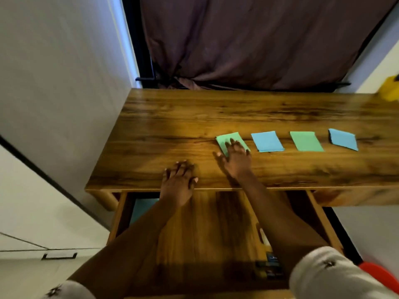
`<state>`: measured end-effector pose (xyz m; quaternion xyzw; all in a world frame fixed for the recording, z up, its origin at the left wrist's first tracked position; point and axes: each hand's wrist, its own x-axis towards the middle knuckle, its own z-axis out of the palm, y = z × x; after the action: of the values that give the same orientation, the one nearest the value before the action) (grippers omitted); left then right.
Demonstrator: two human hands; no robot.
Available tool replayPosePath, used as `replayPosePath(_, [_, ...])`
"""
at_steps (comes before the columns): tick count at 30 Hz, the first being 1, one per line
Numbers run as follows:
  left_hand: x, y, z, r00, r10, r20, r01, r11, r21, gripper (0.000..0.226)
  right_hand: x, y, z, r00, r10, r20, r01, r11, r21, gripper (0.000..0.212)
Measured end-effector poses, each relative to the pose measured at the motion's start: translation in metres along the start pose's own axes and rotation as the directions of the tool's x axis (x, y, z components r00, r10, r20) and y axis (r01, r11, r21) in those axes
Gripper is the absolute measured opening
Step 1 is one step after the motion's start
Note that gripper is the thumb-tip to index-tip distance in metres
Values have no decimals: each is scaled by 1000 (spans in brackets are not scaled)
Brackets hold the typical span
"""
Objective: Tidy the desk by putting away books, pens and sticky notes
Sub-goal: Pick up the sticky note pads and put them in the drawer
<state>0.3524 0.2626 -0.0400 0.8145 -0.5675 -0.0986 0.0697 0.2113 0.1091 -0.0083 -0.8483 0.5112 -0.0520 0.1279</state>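
Observation:
Several sticky-note pads lie in a row on the wooden desk (172, 117). From left to right they are a green pad (226, 138), a blue pad (267, 141), a second green pad (306, 141) and a second blue pad (342, 142). My right hand (236, 157) lies on the leftmost green pad with its fingers spread flat over the pad's near half. My left hand (178, 180) rests flat on the desk's front edge and holds nothing. Below the hands the desk drawer (321, 216) stands pulled out.
Inside the drawer a blue-green sheet (140, 209) shows at the far left, and pens with a dark book (268, 263) lie near the right. A yellow object (389, 88) sits at the desk's far right corner. A curtain hangs behind; a wall stands on the left.

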Motion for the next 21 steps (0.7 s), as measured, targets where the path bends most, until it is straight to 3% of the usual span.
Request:
replayPosePath(2, [1, 2, 9, 999, -10, -37, 13, 998, 67, 58, 0, 6, 6, 992, -29, 126, 39, 996, -76, 75])
replayPosePath(7, [0, -1, 12, 993, 24, -114, -13, 995, 99, 69, -58, 19, 13, 951, -211, 225, 250, 955, -160, 106])
replayPosePath(9, [0, 0, 13, 993, 28, -116, -19, 996, 84, 63, -80, 23, 13, 947, -262, 184, 298, 932, -207, 89])
replayPosePath(12, [2, -1, 11, 997, 11, -77, -10, 1000, 5, 60, -94, 27, 13, 949, -314, -36, 303, 934, -190, 49])
replayPosePath(14, [4, 2, 4, 1000, -16, -17, 13, 993, -121, 56, -96, 27, 12, 941, -329, -77, 312, 934, -173, 41])
replayPosePath(16, [-1, 15, -12, 998, -49, 37, 59, 934, -353, 45, -99, 27, 10, 943, -290, -164, 276, 956, -103, 36])
replayPosePath(17, [-5, 26, -22, 994, -77, 76, 105, 846, -522, 39, -101, 26, 6, 934, -250, -257, 249, 968, -39, 35])
replayPosePath(19, [-12, 52, -38, 974, -108, 198, 226, 455, -861, 29, -104, 21, 1, 878, -190, -439, 256, 962, 96, 34])
replayPosePath(21, [-8, 70, -41, 942, -115, 315, 325, 75, -943, 24, -106, 14, -4, 813, -269, -517, 380, 917, 121, 32])
